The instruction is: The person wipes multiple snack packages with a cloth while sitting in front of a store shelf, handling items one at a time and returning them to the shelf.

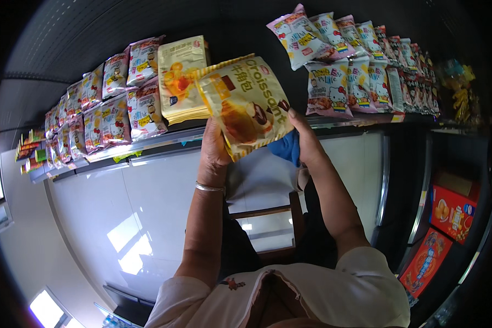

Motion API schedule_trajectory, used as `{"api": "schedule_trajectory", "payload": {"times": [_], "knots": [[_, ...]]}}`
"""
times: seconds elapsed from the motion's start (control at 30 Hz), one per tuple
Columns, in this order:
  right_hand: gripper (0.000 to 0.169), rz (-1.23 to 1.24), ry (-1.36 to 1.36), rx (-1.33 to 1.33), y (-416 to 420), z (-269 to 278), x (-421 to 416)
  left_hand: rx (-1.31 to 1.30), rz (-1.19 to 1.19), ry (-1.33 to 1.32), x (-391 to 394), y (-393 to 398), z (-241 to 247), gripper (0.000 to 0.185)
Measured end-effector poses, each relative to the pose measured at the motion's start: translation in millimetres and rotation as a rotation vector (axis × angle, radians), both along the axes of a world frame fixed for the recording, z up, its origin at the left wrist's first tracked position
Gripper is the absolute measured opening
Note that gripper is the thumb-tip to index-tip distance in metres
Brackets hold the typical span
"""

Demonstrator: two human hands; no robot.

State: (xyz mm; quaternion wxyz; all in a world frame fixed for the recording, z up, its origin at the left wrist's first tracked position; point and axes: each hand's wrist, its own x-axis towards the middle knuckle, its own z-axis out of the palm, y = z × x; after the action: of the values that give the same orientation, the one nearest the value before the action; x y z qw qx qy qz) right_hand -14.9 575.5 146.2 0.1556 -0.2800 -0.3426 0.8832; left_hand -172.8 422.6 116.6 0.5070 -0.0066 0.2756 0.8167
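Observation:
A yellow croissant bag is held up in front of the shelf between both hands. My left hand grips its lower left edge, and a silver bangle circles that wrist. On its right edge rests the thumb of my right hand. A blue cloth hangs beneath the bag by my right palm, apparently held there too; the bag partly hides it. Behind the held bag, a stack of similar yellow bags stands on the black shelf.
Rows of pink-and-white snack bags stand left of the stack. More snack bags fill the right, one tilted on top. Red boxes sit on shelving at right. Below me are a wooden-framed stool and glossy floor.

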Motion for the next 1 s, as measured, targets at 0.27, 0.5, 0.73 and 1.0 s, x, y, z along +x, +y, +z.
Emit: {"api": "schedule_trajectory", "payload": {"times": [0.27,0.5,0.73,1.0], "knots": [[0.037,-0.235,-0.011,0.345,18,-3,2,0.098,-0.039,0.291,8,18,43,0.081],[0.038,-0.024,-0.223,0.542,21,-4,6,-0.187,-0.005,0.504,11,19,56,0.084],[0.024,-0.265,-0.151,0.244,14,-4,-13,-0.296,0.298,0.674,8,17,42,0.059],[0.028,-0.279,-0.194,0.407,17,-35,-29,-0.534,0.75,0.72,-28,-9,33,0.02]]}}
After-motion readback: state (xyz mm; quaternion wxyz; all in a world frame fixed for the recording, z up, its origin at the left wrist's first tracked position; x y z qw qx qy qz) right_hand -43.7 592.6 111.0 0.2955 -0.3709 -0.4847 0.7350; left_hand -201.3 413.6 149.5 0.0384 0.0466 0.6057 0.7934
